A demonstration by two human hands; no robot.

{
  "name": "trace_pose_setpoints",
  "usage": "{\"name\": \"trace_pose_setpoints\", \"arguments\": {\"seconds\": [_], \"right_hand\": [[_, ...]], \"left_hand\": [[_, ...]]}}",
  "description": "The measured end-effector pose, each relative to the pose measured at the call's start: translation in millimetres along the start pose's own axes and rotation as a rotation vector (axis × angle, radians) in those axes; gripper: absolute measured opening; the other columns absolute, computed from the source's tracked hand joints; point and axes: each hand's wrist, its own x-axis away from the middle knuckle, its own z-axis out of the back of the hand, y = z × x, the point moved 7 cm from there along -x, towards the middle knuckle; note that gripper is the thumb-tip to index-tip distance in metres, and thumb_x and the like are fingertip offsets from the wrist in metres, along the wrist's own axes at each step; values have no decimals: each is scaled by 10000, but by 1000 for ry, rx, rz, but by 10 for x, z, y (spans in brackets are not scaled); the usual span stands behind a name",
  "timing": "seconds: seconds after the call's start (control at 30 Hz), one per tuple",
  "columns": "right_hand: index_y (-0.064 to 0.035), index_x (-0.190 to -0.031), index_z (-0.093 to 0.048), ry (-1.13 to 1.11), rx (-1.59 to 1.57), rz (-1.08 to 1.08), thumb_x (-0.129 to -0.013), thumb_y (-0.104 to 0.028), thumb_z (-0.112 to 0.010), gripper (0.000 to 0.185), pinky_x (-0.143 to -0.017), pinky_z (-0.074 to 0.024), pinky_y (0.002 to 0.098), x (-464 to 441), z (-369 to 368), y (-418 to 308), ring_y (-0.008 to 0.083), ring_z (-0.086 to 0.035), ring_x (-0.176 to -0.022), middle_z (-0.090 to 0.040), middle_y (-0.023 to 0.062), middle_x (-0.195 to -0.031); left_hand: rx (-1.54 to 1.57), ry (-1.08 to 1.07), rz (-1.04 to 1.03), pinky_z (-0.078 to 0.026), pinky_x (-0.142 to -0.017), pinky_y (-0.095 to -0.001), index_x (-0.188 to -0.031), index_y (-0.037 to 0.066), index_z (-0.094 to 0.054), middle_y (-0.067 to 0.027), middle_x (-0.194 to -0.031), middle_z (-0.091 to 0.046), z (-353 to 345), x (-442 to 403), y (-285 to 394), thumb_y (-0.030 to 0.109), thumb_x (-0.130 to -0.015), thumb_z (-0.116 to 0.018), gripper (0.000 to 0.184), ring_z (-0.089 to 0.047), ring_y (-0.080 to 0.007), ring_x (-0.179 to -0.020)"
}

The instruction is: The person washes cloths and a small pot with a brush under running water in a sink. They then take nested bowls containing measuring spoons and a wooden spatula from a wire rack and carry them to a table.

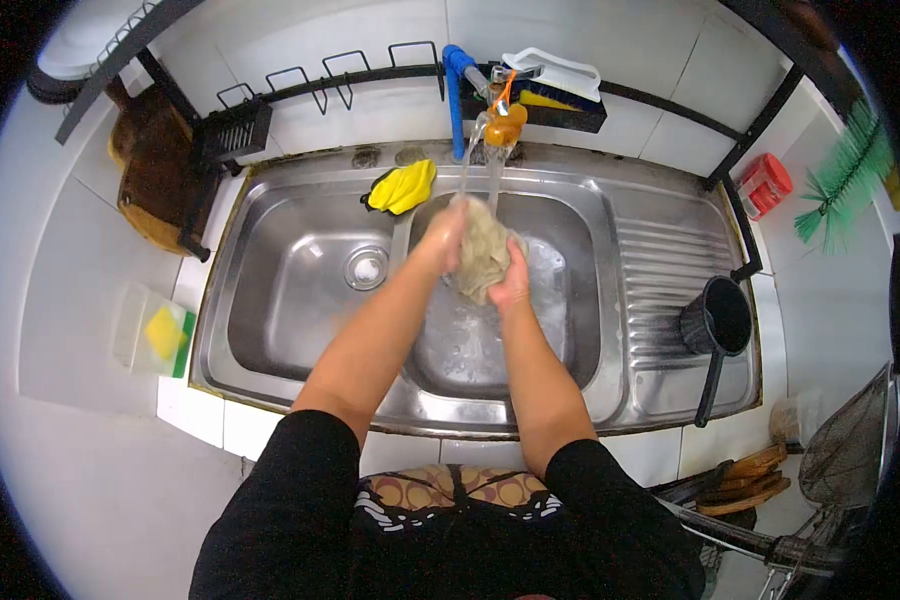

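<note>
A person in black sleeves (295, 470) stands at a double-basin stainless-steel sink (470, 412) and holds a wet beige cloth (484, 252) in both hands over the right basin (580, 300). The left hand (448, 240) closes around the cloth's upper left side, its fingers partly hidden from view; the right hand (511, 284) grips the lower right edge, thumb pointing upward. The cloth hangs bunched between them as water (494, 175) streams down onto it from an orange-tipped faucet (506, 124) on a blue pipe (456, 110). Droplets and suds mark the steel below.

At the back of the divider lies a crumpled yellow bundle (404, 187) with a dark edge, near the left hand. A round drain (368, 268) shows in the left basin (285, 270). On the ridged drainboard (660, 235) to the right sits a black dipper (715, 318), its handle angled toward the person. Behind the faucet, a white-handled brush (554, 72) rests in a black rack (575, 119) against the tiled wall. Wooden boards (160, 170) stand at far left, above a clear container (130, 325) with a yellow-and-green sponge (167, 335); a red-and-white tub (765, 187) and a green bristle brush (842, 180) occupy the right side.
</note>
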Motion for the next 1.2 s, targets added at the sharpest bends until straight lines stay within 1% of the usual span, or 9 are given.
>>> {"name": "trace_pose_setpoints", "arguments": {"seconds": [0.03,0.17,0.27,0.57,0.77,0.87,1.07,1.1,1.2], "right_hand": [[-45,-1160,-486,-6,-18,-15,-830,-427,-523,506,-863,-431,409,-16,-45,24,293,-537,-1007,-555,116,-1117],[-16,-1026,-546,199,71,131,-782,-254,-645,355,-714,-490,340,20,-36,50,239,-594,-837,-594,116,-964],[-9,-911,-575,294,373,391,-736,-179,-701,274,-612,-477,302,346,-412,-91,188,-586,-710,-603,88,-854],[23,-663,-586,545,653,590,-766,-155,-579,205,-559,-436,339,313,-332,-402,177,-564,-603,-607,108,-660],[16,-692,-560,527,820,504,-735,-174,-593,198,-552,-431,321,-47,-110,-455,144,-510,-590,-550,51,-677],[38,-668,-590,585,804,484,-741,-221,-580,269,-590,-438,393,-121,23,-468,285,-584,-606,-599,177,-637],[3,-1042,-571,638,1679,339,-741,-291,-594,421,-850,-429,375,-216,68,-643,345,-557,-985,-578,265,-1005],[-38,-1195,-471,375,1826,98,-781,-341,-543,518,-961,-349,367,-163,-127,-706,313,-440,-1157,-448,250,-1233],[-56,-1260,-416,-37,1450,406,-838,-397,-476,546,-1005,-283,365,-210,-575,-927,289,-342,-1241,-376,195,-1325]], "left_hand": [[9,20,47,-440,-840,-471,-1073,79,-543,-131,-1017,-595,60,27,-160,461,-902,-351,461,-585,-295,-917],[-186,99,314,-481,-718,-410,-1143,9,-497,-155,-1023,-593,314,22,-597,535,-849,-423,607,-602,-277,-855],[-105,165,-1,-474,-728,-422,-1160,24,-499,-142,-1055,-590,488,-413,-785,583,-802,-466,665,-592,-288,-891],[-1454,233,-447,-446,-778,-451,-1045,-5,-571,-266,-1041,-560,66,-124,-242,411,-866,-393,486,-573,-399,-899],[-1306,280,-493,-412,-837,-466,-914,8,-626,-273,-988,-572,109,-214,-211,402,-852,-383,467,-548,-395,-958],[-1241,203,-292,-405,-852,-459,-1031,45,-578,-281,-1033,-550,43,-100,-244,459,-858,-342,506,-535,-418,-953],[-1256,268,-540,-417,-846,-454,-1010,-8,-582,-268,-1002,-570,-145,-194,370,428,-830,-410,503,-534,-415,-970],[-1267,251,-581,-417,-845,-453,-1021,-6,-575,-272,-1004,-567,-154,-238,446,428,-828,-419,501,-532,-415,-972],[-1260,173,-646,-424,-837,-427,-1049,-2,-558,-253,-1013,-572,-236,-252,590,380,-836,-445,452,-544,-382,-965]]}}
